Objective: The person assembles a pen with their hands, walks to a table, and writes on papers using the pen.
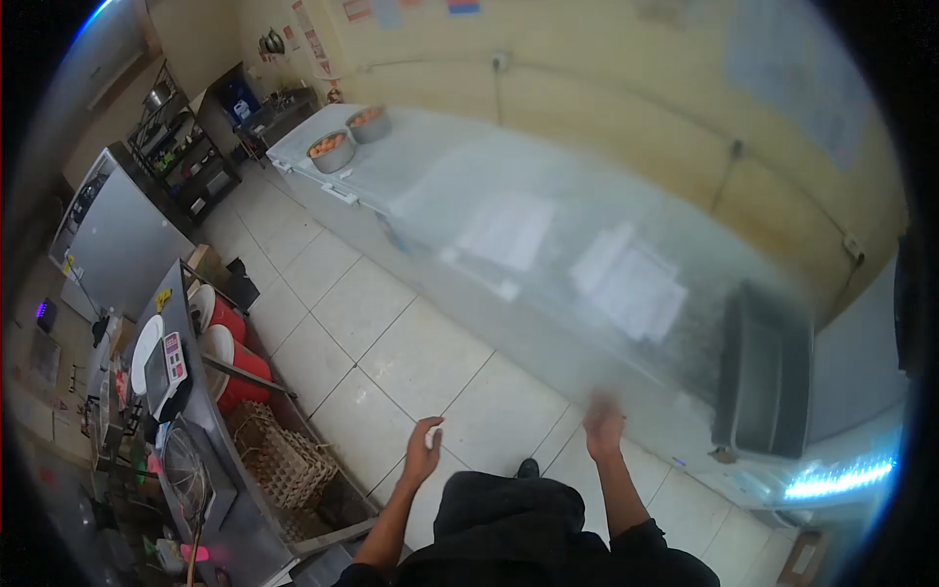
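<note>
On the chest freezer's white top (pixel 430 147) before you, you have two round tins of eggs (pixel 331 152) at the far end, loose white papers (pixel 631 281) midway, and a gray plastic tub (pixel 765 377) at the near end.

Red buckets (pixel 243 380) (white-lidded), pale floor tiles (pixel 396 342).

softly lit room, a glaring white-blue strip of light at lower right; freezer top (pixel 440 176) hazy, right hand (pixel 604 423) blurred, edges bowed and black-cornered.
</note>
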`<state>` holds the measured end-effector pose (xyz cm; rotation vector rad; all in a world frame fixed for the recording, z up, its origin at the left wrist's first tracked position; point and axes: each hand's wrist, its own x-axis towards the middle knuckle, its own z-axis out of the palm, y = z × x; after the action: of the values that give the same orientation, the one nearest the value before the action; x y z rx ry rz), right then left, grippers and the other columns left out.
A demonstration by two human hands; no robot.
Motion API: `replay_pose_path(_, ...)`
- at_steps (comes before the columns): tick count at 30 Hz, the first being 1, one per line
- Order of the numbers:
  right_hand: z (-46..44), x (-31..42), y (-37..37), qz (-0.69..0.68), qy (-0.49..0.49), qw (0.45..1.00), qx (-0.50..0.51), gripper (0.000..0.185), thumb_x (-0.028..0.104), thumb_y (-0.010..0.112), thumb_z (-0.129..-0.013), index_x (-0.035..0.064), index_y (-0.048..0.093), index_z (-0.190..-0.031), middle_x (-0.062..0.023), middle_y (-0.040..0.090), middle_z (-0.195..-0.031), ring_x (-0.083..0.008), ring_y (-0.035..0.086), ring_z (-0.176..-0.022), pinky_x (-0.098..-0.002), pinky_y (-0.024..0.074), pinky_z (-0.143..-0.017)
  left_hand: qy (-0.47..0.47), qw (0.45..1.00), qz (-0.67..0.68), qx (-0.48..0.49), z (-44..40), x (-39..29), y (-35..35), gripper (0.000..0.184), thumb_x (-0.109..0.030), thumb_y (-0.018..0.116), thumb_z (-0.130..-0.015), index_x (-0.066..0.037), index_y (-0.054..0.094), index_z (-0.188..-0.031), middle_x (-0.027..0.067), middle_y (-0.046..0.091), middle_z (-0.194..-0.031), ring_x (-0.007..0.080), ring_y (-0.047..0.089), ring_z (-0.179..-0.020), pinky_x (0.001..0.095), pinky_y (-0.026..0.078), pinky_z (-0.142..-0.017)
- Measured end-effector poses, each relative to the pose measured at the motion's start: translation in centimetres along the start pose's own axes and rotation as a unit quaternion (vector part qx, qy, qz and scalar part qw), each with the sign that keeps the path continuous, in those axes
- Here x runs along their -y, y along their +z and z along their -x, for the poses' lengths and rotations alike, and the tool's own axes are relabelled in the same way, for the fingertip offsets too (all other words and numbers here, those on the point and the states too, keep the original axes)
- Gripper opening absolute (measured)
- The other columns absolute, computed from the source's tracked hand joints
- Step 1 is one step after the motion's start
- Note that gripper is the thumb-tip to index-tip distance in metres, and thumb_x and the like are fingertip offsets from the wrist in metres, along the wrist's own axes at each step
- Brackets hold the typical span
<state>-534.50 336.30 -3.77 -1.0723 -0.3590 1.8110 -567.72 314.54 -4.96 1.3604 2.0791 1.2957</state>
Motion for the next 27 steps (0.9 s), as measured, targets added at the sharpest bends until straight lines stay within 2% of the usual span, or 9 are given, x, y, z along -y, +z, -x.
replay_pose_path(4, -9.9, -0.1, 10.7, 0.087, -0.076, 0.993, 0.023, 0.020, 0.026, 0.062, -0.108, 0.0064, 0.065, -0.111, -0.0010, 0.055, -0.078, -0.0108, 0.049, -0.066, -0.0256, 0.0380, -0.059, -0.093, 0.994, 0.047, 0.029, -10.3, 4.2, -1.5, 0.021, -0.007, 0.063, -0.104, -0.004, 0.069, -0.124, 0.0155, 0.072, -0.123, 0.0306, 0.068, -0.118, 0.0396, 0.052, -0.104)
replay_pose_path(6, -15.0, -0.3, 15.8, 0.105, -0.095, 0.989, 0.043, 0.015, 0.021, 0.064, -0.106, 0.0065, 0.065, -0.108, -0.0014, 0.056, -0.078, -0.0114, 0.051, -0.067, -0.0263, 0.0396, -0.060, -0.072, 0.995, 0.036, 0.056, -17.9, 6.1, -1.1, 0.022, -0.009, 0.062, -0.105, -0.003, 0.069, -0.124, 0.0165, 0.071, -0.124, 0.0313, 0.068, -0.118, 0.0397, 0.051, -0.104)
replay_pose_path(8, -19.8, -1.2, 20.5, 0.117, -0.115, 0.985, 0.056, 0.009, 0.016, 0.066, -0.104, 0.0066, 0.066, -0.106, -0.0019, 0.058, -0.079, -0.0119, 0.053, -0.068, -0.0271, 0.0412, -0.061, -0.002, 0.996, 0.008, 0.090, -26.3, 6.7, -0.5, 0.020, -0.009, 0.065, -0.105, -0.001, 0.069, -0.122, 0.0156, 0.073, -0.123, 0.0318, 0.069, -0.118, 0.0410, 0.051, -0.105)
replay_pose_path(10, -24.9, -3.1, 24.6, 0.131, -0.208, 0.967, 0.066, 0.006, 0.012, 0.066, -0.103, 0.0056, 0.066, -0.102, -0.0029, 0.059, -0.078, -0.0128, 0.053, -0.068, -0.0287, 0.0423, -0.061, 0.075, 0.992, 0.000, 0.106, -35.6, 7.5, 0.3, 0.021, -0.009, 0.067, -0.103, -0.001, 0.068, -0.123, 0.0175, 0.071, -0.124, 0.0355, 0.067, -0.119, 0.0425, 0.051, -0.105)
replay_pose_path(14, -34.7, -5.4, 32.2, 0.090, -0.223, 0.971, 0.016, 0.007, 0.010, 0.066, -0.103, 0.0038, 0.065, -0.100, -0.0037, 0.061, -0.079, -0.0125, 0.054, -0.069, -0.0298, 0.0426, -0.062, 0.192, 0.964, -0.025, 0.184, -53.1, 6.0, 2.7, 0.026, -0.009, 0.070, -0.100, -0.004, 0.065, -0.125, 0.0179, 0.068, -0.127, 0.0385, 0.062, -0.124, 0.0462, 0.048, -0.106)
replay_pose_path(16, -36.3, -5.2, 37.5, 0.176, -0.319, 0.931, 0.018, 0.009, 0.011, 0.067, -0.103, 0.0020, 0.066, -0.102, -0.0041, 0.063, -0.080, -0.0123, 0.056, -0.069, -0.0296, 0.0441, -0.063, 0.261, 0.937, -0.014, 0.230, -60.4, 6.0, 6.2, 0.029, -0.010, 0.071, -0.098, -0.007, 0.065, -0.127, 0.0155, 0.066, -0.131, 0.0377, 0.060, -0.127, 0.0479, 0.046, -0.108)
replay_pose_path(21, -46.4, -4.5, 45.9, 0.140, -0.329, 0.932, -0.054, 0.004, 0.001, 0.068, -0.101, 0.0011, 0.064, -0.103, -0.0028, 0.064, -0.081, -0.0089, 0.056, -0.069, -0.0259, 0.0466, -0.064, 0.405, 0.875, -0.087, 0.251, -76.3, 8.9, 17.5, 0.039, -0.021, 0.078, -0.094, -0.010, 0.066, -0.129, 0.0112, 0.060, -0.140, 0.0369, 0.047, -0.143, 0.0538, 0.036, -0.118)
replay_pose_path(25, -58.0, -4.3, 47.3, 0.148, -0.409, 0.900, -0.036, 0.004, 0.001, 0.064, -0.103, 0.0016, 0.062, -0.101, -0.0042, 0.065, -0.085, -0.0099, 0.057, -0.071, -0.0252, 0.0479, -0.066, 0.346, 0.898, -0.056, 0.267, -85.2, 12.6, 22.7, 0.051, -0.030, 0.087, -0.083, -0.010, 0.066, -0.126, 0.0109, 0.060, -0.137, 0.0362, 0.045, -0.143, 0.0535, 0.033, -0.119)
replay_pose_path(27, -61.0, -5.8, 46.7, 0.177, -0.369, 0.911, -0.040, 0.003, 0.000, 0.063, -0.103, 0.0011, 0.061, -0.102, -0.0046, 0.066, -0.087, -0.0099, 0.058, -0.072, -0.0254, 0.0483, -0.067, 0.295, 0.902, -0.035, 0.313, -85.8, 14.2, 22.3, 0.049, -0.028, 0.087, -0.082, -0.010, 0.066, -0.123, 0.0104, 0.061, -0.136, 0.0354, 0.047, -0.140, 0.0531, 0.034, -0.117)
